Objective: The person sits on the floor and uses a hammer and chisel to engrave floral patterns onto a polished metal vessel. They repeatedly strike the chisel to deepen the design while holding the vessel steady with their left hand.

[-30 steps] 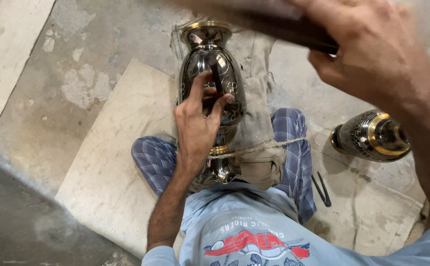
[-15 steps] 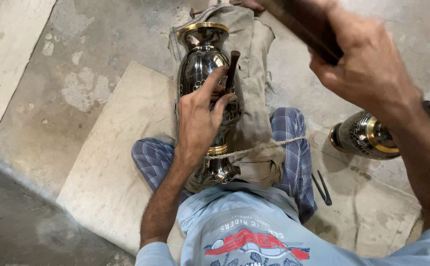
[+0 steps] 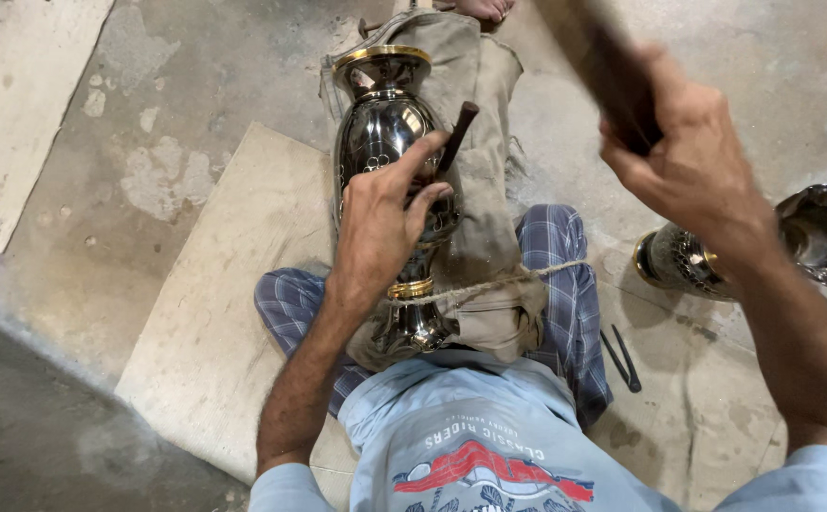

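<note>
Left hand: left hand (image 3: 382,228) rests on the vase (image 3: 390,142), fingers pinching a thin dark punch (image 3: 455,133) tilted against its belly.
Right hand: right hand (image 3: 689,156) raised, fist wrapped round a dark mallet (image 3: 598,62), blurred, so probably wood.
Vases: two; one lies along the cloth (image 3: 485,190) over the lap, gold rim toward the far edge; a second vase (image 3: 717,256) lies on the floor (image 3: 195,123) at the right edge.
Small tools: two thin dark rods (image 3: 622,356) beside the right knee.
Change: the mallet has swung higher and upright since half a second ago; the left hand stays put.
</note>
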